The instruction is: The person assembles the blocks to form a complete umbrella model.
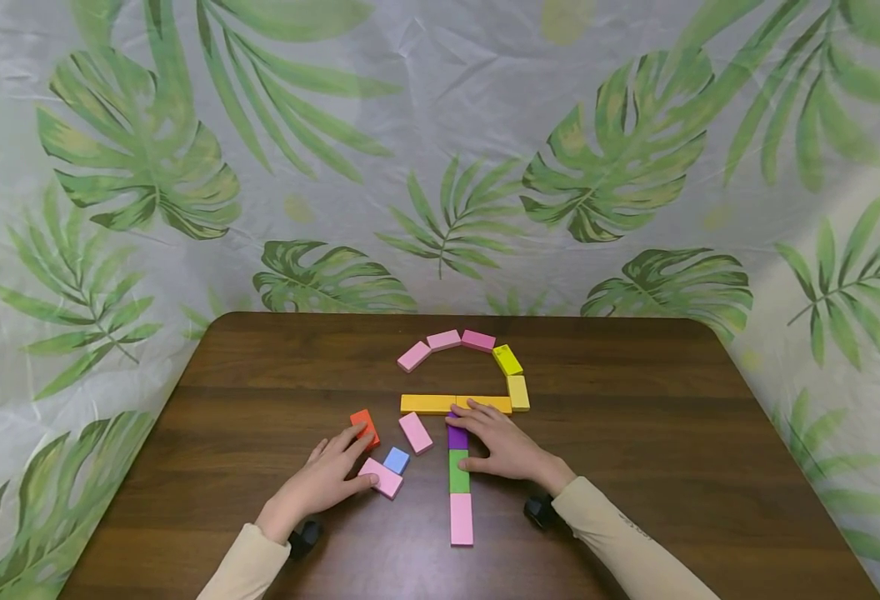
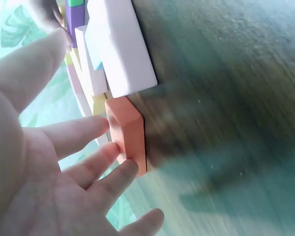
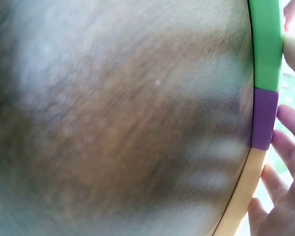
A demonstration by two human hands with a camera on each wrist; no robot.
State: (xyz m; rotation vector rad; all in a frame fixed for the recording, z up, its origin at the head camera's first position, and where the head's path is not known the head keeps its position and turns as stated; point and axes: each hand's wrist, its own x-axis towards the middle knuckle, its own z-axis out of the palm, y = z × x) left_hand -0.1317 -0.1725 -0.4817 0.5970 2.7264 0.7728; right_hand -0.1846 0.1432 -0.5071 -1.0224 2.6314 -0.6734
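Beige sleeves (image 1: 623, 537) closest, reaching in over the brown tabletop (image 1: 657, 417). Left hand (image 1: 320, 477) spread — fingertips on an orange block (image 1: 360, 417), thumb over a pink block (image 1: 386, 482), contact unclear; blue block (image 1: 397, 460) just beside. Right hand (image 1: 506, 443) also spread — fingertips at purple block (image 1: 457, 439) and yellow block (image 1: 496, 402), thumb at green block (image 1: 458, 479). Curve of blocks (image 1: 478, 340) near the tabletop's far edge.
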